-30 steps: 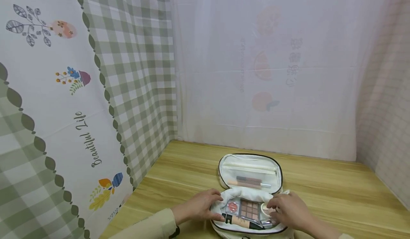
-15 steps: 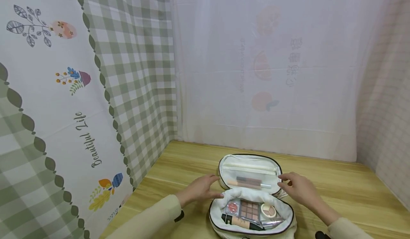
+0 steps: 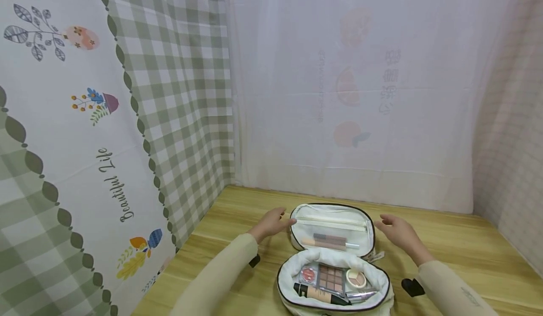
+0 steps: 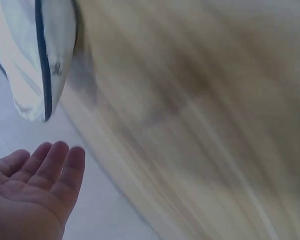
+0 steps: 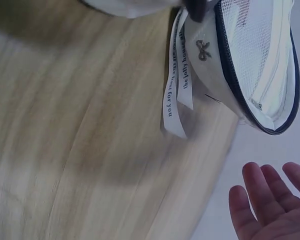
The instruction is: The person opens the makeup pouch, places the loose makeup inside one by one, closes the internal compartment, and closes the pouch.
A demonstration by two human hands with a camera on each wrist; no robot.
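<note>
A white makeup bag (image 3: 335,309) with dark piping lies unzipped, its lid (image 3: 333,212) folded back. Behind the lid's zipped mesh pocket show slim tubes (image 3: 331,240). In the body lie an eyeshadow palette (image 3: 332,278), a small red pan in a clear case (image 3: 308,274), a round compact (image 3: 355,278), a beige-and-black tube (image 3: 320,294) and a silvery tube (image 3: 360,296). My left hand (image 3: 271,224) is beside the lid's left edge, its fingers loosely extended in the left wrist view. Off the lid's right edge, my right hand (image 3: 399,233) holds nothing, fingers spread.
Printed ribbon tags (image 5: 176,95) hang at the bag's right side onto the wooden table (image 3: 445,250). A green checked cloth (image 3: 182,80) hangs at left and a white curtain (image 3: 288,94) at the back.
Both hands have left the bag's body and moved back and outward to either side of the lid. The contents the right fingers covered now show. The bag stays put.
</note>
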